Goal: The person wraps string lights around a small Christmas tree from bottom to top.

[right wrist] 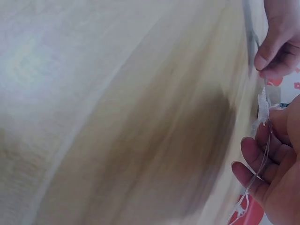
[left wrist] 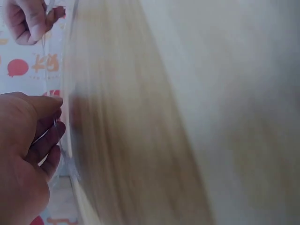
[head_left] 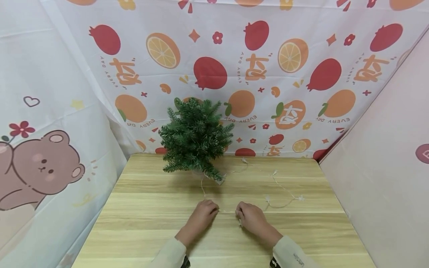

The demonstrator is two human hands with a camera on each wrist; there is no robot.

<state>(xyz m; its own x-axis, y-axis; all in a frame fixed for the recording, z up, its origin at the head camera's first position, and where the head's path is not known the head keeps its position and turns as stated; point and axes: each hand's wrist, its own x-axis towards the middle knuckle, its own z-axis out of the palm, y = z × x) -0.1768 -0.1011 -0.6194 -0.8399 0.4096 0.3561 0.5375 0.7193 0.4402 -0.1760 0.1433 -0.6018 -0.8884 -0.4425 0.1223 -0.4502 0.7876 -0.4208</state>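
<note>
A string of star lights on a thin, pale wire runs between both hands over the wooden table. My left hand pinches the wire between thumb and fingers, in front of the small green artificial tree. To its right, my right hand holds the same wire with bent fingers. The right wrist view has a clear star light close beside the right thumb, and the wire crosses the right fingers. More wire trails right to a star on the tabletop.
The wooden table has a fruit-print cloth behind it and a bear-print cloth on the left. Near the tree's base lies a small pale box. Further stars lie toward the back edge.
</note>
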